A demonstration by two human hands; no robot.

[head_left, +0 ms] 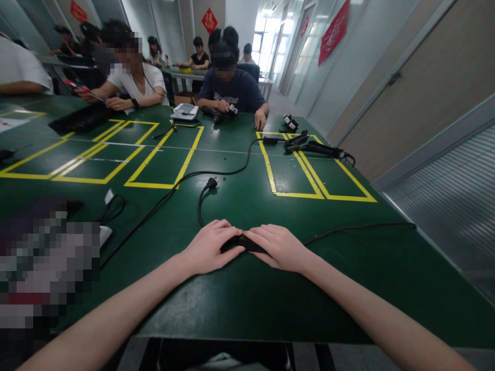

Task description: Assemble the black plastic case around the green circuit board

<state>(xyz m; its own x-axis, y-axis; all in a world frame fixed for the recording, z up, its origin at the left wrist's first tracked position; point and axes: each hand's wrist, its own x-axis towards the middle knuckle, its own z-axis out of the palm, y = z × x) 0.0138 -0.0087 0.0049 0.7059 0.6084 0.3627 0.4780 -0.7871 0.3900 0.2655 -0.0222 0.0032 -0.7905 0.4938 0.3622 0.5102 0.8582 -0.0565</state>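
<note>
Both hands rest low over the green table (185,304), close to its near edge. My left hand (212,246) is closed on the left part of a black adapter (243,241), thumb in front and fingers behind. The adapter's right part is gripped by my right hand (276,247); the fingertips of both hands nearly meet at its middle. A black cord with a plug (211,183) curves out behind my left hand. Another thin black cord (359,226) runs from beside my right hand toward the table's right edge. The fingers hide much of the adapter.
A long black cable (189,175) crosses the table diagonally. Yellow tape rectangles (299,195) mark the surface. A black device (317,147) lies at the back right. Several people sit across the table, one with a hand (260,119) near its far edge. Blurred items lie at left.
</note>
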